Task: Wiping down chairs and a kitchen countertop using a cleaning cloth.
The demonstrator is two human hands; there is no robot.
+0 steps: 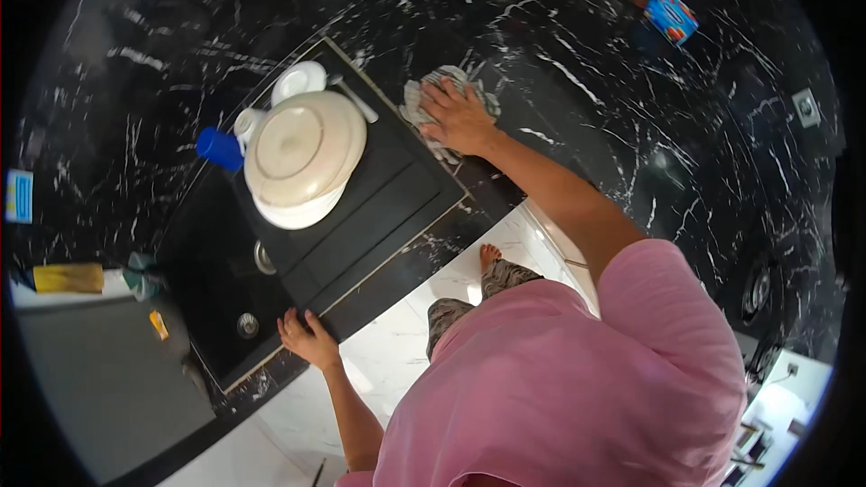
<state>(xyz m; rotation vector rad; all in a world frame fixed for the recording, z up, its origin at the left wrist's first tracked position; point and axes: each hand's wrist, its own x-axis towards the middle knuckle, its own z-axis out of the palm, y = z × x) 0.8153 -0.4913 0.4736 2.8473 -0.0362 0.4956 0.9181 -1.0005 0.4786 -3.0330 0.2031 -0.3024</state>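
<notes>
My right hand lies palm down on a crumpled, striped grey-and-white cloth, pressing it against the black marbled countertop beside the sink's drainboard. Fingers are spread over the cloth, and part of it is hidden beneath them. My left hand rests on the front rim of the black sink, fingers apart, holding nothing. Between the hands, on the ribbed black drainboard, a large cream dish sits upside down over a white dish.
Around the dishes are a small white plate, a white cup, a blue cup and a spoon. A yellow sponge is at far left. A colourful packet stands at the back right, near a wall socket.
</notes>
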